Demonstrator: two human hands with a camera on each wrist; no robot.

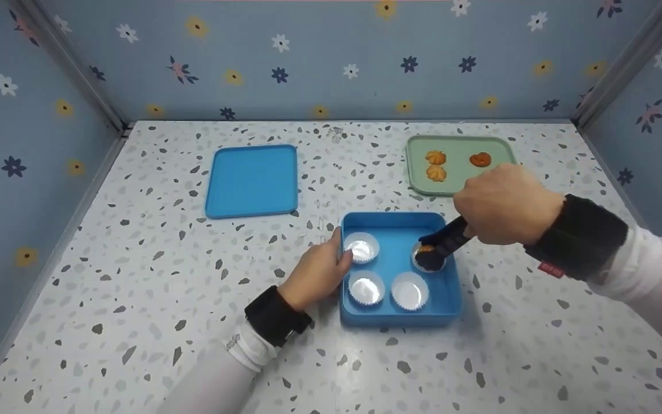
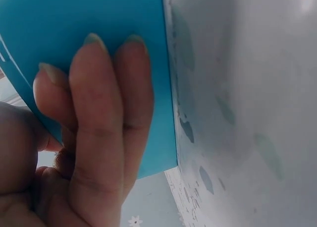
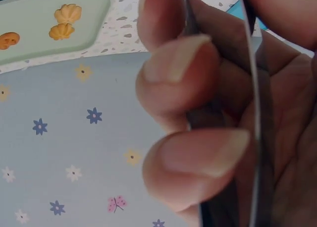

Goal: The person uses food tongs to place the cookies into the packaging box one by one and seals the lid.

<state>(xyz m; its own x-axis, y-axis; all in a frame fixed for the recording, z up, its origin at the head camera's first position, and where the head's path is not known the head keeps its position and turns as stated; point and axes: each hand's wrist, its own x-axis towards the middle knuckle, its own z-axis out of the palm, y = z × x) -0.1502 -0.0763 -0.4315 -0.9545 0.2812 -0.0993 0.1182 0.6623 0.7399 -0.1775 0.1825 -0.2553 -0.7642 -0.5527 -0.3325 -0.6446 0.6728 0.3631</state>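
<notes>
Flower-patterned panels (image 1: 331, 57) surround a speckled counter (image 1: 164, 270), with a square blue box (image 1: 400, 319) near its middle.
Behind the square blue box, a pale green tray (image 1: 458, 148) lies to the right and a shallow blue tray (image 1: 253, 181) to the left. The person's left hand (image 1: 316, 273) grips the box's left wall, thumb over the rim, fingers against the outside; the right hand (image 1: 506, 204) is clamped on black tongs (image 1: 451, 236), which reach into the box. Four white fluted baking cups (image 1: 410, 291) sit inside, two along the left, two toward the right; the tong tips are at the rear right cup, with a partly hidden golden-brown cookie (image 1: 426, 248). On the pale green tray lie two golden swirled cookies (image 1: 436, 157) and one darker pretzel-shaped cookie (image 1: 480, 160).
</notes>
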